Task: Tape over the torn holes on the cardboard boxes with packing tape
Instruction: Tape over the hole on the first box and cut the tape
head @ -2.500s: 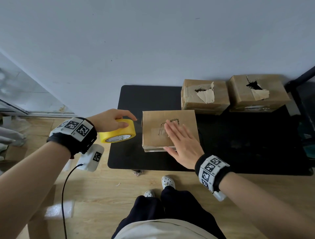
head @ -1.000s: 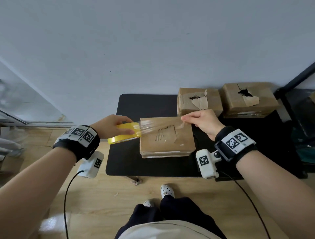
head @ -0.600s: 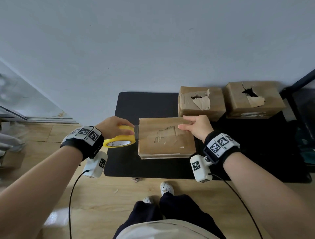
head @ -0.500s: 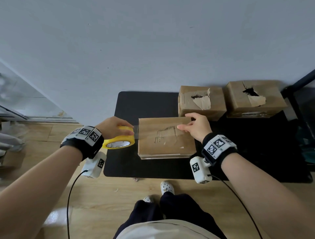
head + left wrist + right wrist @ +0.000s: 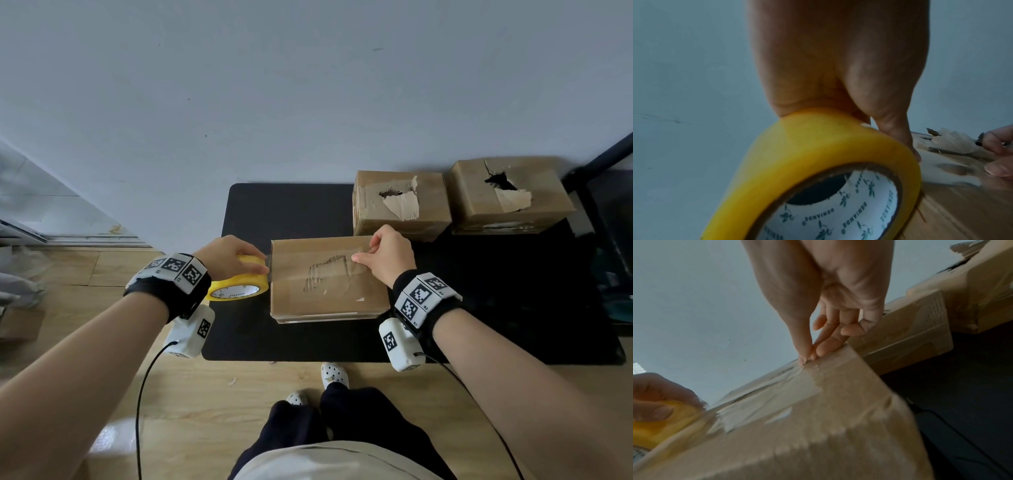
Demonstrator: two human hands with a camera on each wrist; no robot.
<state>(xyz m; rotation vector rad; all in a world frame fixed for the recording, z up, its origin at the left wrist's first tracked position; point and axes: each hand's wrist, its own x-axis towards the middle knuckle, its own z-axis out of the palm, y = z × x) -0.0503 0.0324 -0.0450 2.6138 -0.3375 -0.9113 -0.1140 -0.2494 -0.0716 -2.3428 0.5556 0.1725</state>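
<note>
Stretching tape strip [image 5: 310, 265] between hands

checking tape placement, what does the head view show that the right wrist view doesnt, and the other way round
Only the head view shows the whole scene: both wrist bands, the black mat, the two back boxes with holes not yet taped, and the tape strip spanning the near box.

Only the right wrist view shows the grip up close: right hand thumb and forefinger pinching the tape end at the box's far edge.

Both show the left hand holding the yellow tape roll beside the near box.
</note>
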